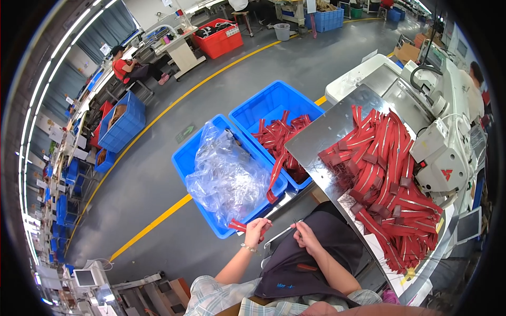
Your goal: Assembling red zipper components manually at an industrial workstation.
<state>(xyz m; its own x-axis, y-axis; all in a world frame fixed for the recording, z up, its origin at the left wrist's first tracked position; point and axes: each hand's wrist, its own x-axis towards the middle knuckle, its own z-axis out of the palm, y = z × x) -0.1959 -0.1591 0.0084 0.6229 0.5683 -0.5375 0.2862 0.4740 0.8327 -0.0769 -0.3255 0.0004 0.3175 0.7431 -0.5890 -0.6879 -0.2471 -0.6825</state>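
Over your lap, your left hand (pixel 256 229) pinches a red zipper strip (pixel 238 226) by its end — your right hand (pixel 304 235) grips a thin tool (pixel 295 225); keep the strip taut, fingers clear.

Grey factory floor (pixel 295 58) w/ yellow line (pixel 158 118), blue crates (pixel 124 124).
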